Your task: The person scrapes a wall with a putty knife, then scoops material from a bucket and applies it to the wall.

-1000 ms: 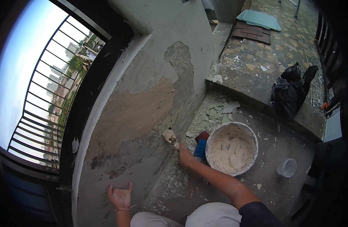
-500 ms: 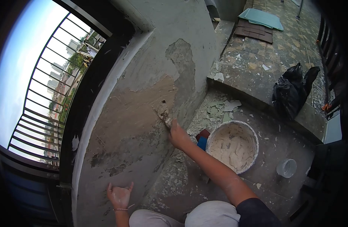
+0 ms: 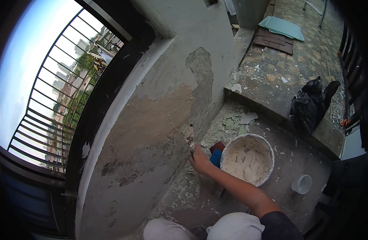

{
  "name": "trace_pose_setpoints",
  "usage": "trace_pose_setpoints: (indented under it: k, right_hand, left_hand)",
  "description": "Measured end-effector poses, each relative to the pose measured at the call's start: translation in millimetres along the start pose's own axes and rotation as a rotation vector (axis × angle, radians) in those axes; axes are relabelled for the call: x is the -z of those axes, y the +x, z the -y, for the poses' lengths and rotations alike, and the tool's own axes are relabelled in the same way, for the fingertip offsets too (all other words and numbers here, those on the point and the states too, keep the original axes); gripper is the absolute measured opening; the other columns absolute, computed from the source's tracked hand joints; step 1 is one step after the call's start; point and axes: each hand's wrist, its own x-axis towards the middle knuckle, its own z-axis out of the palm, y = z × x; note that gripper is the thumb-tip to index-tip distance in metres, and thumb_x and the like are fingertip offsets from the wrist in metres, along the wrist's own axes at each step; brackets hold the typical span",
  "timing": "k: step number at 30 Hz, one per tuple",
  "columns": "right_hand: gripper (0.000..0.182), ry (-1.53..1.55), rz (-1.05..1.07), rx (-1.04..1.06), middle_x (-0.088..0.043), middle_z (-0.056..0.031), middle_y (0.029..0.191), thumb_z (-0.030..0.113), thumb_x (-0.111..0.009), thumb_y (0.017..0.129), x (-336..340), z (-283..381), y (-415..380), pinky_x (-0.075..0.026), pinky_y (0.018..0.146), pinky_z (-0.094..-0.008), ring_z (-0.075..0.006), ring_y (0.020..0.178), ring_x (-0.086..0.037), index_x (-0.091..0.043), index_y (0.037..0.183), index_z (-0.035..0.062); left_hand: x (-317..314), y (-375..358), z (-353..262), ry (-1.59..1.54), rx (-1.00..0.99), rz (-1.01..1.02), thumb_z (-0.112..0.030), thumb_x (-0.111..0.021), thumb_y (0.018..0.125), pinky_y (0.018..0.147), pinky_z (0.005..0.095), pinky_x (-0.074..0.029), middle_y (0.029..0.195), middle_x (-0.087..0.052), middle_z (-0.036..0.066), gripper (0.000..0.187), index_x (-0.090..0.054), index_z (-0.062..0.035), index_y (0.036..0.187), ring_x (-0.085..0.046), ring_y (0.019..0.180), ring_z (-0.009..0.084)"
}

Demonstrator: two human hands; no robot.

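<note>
The right hand (image 3: 200, 160) clamps the scraper (image 3: 189, 136), blade pointing up the wall (image 3: 152, 120), long axis leaning left (only slightly).

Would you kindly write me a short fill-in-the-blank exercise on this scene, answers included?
The scraper is in the person's ____ hand.
In the picture, the bucket stands to the ____ of the clear cup.
The plastic bag is coloured ____.
The pale green sheets lie on top of the ____ panels.

Missing words: right; left; black; brown.

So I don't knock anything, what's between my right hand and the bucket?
The head view shows a blue and red object between your right hand and bucket.
</note>
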Motion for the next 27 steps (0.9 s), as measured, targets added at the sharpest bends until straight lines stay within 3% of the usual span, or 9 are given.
trace_pose_setpoints:
  k: [2,5,8,11,14,17,20,23,27]
  right_hand:
    - [0.061,-0.046,-0.136,0.145,-0.045,-0.0416,0.103,0.01,-0.05,0.084,4,10,17,-0.043,0.084,-0.0471,-0.0505,0.098,-0.051,-0.017,0.126,-0.0205]
    - [0.058,-0.096,-0.123,0.202,-0.046,-0.0402,0.103,0.009,-0.049,0.084,13,33,37,-0.043,0.083,-0.0478,-0.051,0.097,-0.051,-0.019,0.125,-0.0201]
    - [0.056,-0.157,-0.073,0.134,-0.042,-0.0381,0.117,0.002,-0.044,0.082,2,31,41,-0.044,0.084,-0.0482,-0.0499,0.1,-0.052,-0.019,0.128,-0.0185]
    - [0.057,-0.139,0.023,0.043,-0.043,-0.0382,0.117,0.001,-0.043,0.082,-12,13,35,-0.044,0.084,-0.0489,-0.0503,0.099,-0.052,-0.019,0.13,-0.0168]
    - [0.058,-0.181,0.078,-0.037,-0.043,-0.0389,0.116,0.002,-0.044,0.082,-19,-8,17,-0.045,0.084,-0.0484,-0.0497,0.098,-0.053,-0.018,0.131,-0.0156]
    - [0.057,-0.124,0.099,-0.033,-0.047,-0.0416,0.103,0.002,-0.048,0.081,-22,-34,0,-0.044,0.081,-0.0494,-0.0511,0.093,-0.053,-0.019,0.125,-0.0199]
    - [0.055,-0.148,0.003,-0.035,-0.048,-0.0412,0.099,0.004,-0.048,0.081,-18,-38,-15,-0.044,0.079,-0.0487,-0.0505,0.092,-0.053,-0.022,0.124,-0.0201]
    - [0.053,-0.094,-0.155,0.033,-0.049,-0.0401,0.098,0.005,-0.048,0.082,10,-11,-3,-0.045,0.078,-0.0483,-0.0501,0.089,-0.054,-0.024,0.122,-0.0205]
    - [0.049,-0.163,-0.134,0.134,-0.048,-0.0367,0.102,0.005,-0.048,0.082,31,33,19,-0.046,0.075,-0.0487,-0.0486,0.085,-0.055,-0.027,0.121,-0.0164]
  left_hand:
    - [2,0,0,0.005,0.006,-0.014,-0.034,-0.045,0.09,0.096,0.0544,-0.037,0.131,-0.044,0.018,0.041,-0.045,-0.0135,0.125,-0.03,0.129,0.0477]
    - [5,-1,0,0.009,0.015,-0.03,-0.034,-0.046,0.089,0.096,0.0546,-0.037,0.132,-0.044,0.019,0.042,-0.045,-0.0131,0.125,-0.03,0.129,0.0478]
    - [7,-2,0,0.012,0.021,-0.036,-0.034,-0.046,0.089,0.096,0.0547,-0.037,0.132,-0.044,0.019,0.042,-0.044,-0.0127,0.125,-0.03,0.128,0.0479]
    - [8,-3,-1,0.017,0.012,-0.043,-0.034,-0.047,0.089,0.096,0.0549,-0.037,0.132,-0.044,0.019,0.042,-0.044,-0.0123,0.125,-0.03,0.128,0.048]
    - [7,-3,-1,0.027,0.013,-0.042,-0.034,-0.047,0.089,0.097,0.055,-0.037,0.132,-0.044,0.019,0.043,-0.044,-0.0119,0.126,-0.03,0.128,0.0481]
    - [6,-1,-1,0.034,0.014,-0.042,-0.033,-0.048,0.089,0.097,0.0552,-0.037,0.132,-0.043,0.02,0.043,-0.044,-0.0115,0.126,-0.03,0.128,0.0482]
    - [7,0,-1,0.031,0.013,-0.045,-0.033,-0.048,0.088,0.097,0.0553,-0.037,0.132,-0.043,0.02,0.044,-0.044,-0.0111,0.126,-0.031,0.128,0.0483]
    - [9,0,-1,0.035,0.016,-0.053,-0.033,-0.048,0.088,0.097,0.0554,-0.036,0.132,-0.043,0.02,0.044,-0.043,-0.0107,0.126,-0.031,0.128,0.0484]
    - [10,-1,-2,0.039,0.026,-0.065,-0.032,-0.049,0.088,0.097,0.0556,-0.036,0.132,-0.043,0.021,0.044,-0.043,-0.0101,0.126,-0.031,0.128,0.0485]
